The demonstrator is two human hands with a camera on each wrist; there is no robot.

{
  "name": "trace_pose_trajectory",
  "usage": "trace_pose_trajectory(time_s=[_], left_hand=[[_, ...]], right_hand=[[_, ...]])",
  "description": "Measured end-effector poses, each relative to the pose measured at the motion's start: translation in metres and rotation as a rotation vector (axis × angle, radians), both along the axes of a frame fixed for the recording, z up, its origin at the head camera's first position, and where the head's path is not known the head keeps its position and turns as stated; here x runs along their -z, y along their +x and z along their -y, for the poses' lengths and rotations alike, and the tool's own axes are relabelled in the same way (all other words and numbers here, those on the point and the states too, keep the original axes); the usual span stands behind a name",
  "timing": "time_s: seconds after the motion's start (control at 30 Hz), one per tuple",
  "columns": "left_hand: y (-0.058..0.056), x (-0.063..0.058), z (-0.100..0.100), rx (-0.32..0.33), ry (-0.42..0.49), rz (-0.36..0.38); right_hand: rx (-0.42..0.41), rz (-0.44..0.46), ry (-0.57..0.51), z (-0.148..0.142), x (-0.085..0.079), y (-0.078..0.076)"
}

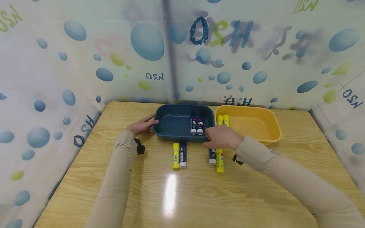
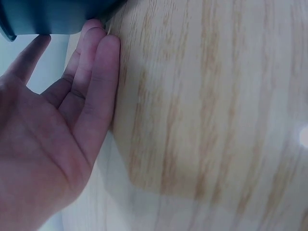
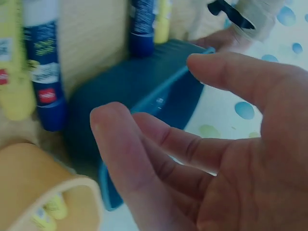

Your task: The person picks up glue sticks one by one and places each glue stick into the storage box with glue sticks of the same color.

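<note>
A dark blue bin [image 1: 174,125] stands on the table with two blue glue sticks [image 1: 200,124] side by side inside it. My left hand [image 1: 143,125] touches the bin's left end, thumb near the rim, with the other fingers extended low along its side. Over the bin's right front corner is my right hand [image 1: 223,136]. Its thumb and index finger are apart in the right wrist view, with nothing between them. Below that hand lie a blue glue stick [image 1: 212,156] and a yellow glue stick [image 1: 220,161], their upper parts hidden in the head view.
An orange-yellow bin [image 1: 258,125] adjoins the blue one on the right and holds two yellow glue sticks [image 1: 226,119]. Before the blue bin lie another yellow glue stick [image 1: 176,155] and a blue one [image 1: 183,155]. A patterned curtain [image 1: 114,41] hangs behind the wooden table [image 1: 205,196].
</note>
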State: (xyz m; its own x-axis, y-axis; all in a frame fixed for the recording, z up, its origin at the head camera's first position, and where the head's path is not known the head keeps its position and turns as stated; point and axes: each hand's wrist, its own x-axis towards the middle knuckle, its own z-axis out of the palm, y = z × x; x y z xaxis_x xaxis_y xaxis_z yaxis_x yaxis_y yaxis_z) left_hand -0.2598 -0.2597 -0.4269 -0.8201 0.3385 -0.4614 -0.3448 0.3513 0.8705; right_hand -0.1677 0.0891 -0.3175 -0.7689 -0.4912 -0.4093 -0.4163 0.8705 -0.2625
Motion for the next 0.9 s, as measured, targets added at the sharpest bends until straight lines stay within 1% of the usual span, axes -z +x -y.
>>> trace_pose_trajectory(time_s=[0.1,0.2,0.37,0.57,0.67,0.9], left_hand=[[0.0,0.0,-0.001,0.003,0.001,-0.002],[0.0,-0.001,-0.001,0.008,0.004,-0.002],[0.002,-0.002,-0.002,0.002,-0.003,0.0],[0.001,-0.001,-0.002,0.007,-0.019,0.004],[0.001,0.0,-0.002,0.012,-0.016,-0.003],[0.002,-0.002,-0.002,-0.006,-0.017,-0.002]], right_hand=[[-0.007,0.0,0.021,-0.007,0.01,0.005],[0.0,-0.003,0.066,-0.013,0.022,0.01],[0.054,0.004,0.116,-0.022,0.038,0.014],[0.107,0.024,0.128,-0.032,0.055,0.019],[0.14,0.038,0.141,-0.034,0.061,0.02],[0.169,0.058,0.143,-0.039,0.069,0.021]])
